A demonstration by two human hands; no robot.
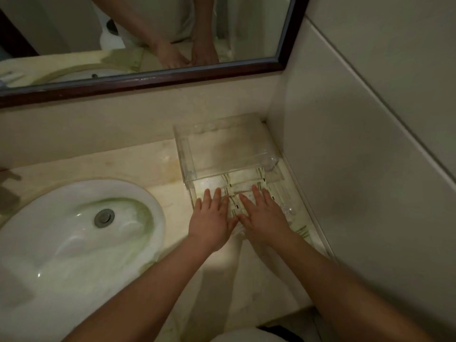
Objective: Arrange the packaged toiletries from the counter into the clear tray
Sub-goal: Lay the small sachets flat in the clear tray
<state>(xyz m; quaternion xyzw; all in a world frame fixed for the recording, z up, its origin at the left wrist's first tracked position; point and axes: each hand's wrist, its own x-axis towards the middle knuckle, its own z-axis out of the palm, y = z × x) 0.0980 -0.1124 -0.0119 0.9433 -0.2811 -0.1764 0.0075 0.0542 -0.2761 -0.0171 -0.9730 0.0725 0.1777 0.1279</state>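
left hand: palm down, flat, its fingers straight and slightly spread, pressing on the packets in the front left part of the tray; it grips nothing
right hand: palm down and flat too, fingers straight and a little apart, lying on the packets in the front middle of the tray; nothing is clasped; the two thumbs nearly meet between the hands
packaged toiletries: flat rectangular packets, pale cream with a thin green leaf print and a small dark mark at one end; they lie in rows inside the tray, long axes running left to right across it, printed ends toward the right; how many lie under the hands cannot be told
clear tray: transparent hard plastic, rectangular, with low upright walls and rounded corners; it sits in the right rear corner of the surface, its long axis running from the person toward the mirror wall; the far half shows only bare plastic
loose packet: same leaf print, lying on the surface just right of the right wrist, outside the tray
surface: pale cream stone, smooth, with faint yellowish stains
sink: white glossy oval basin to the left, metal drain in the middle, greenish tinge around it
mirror: dark wooden frame, reflecting both hands
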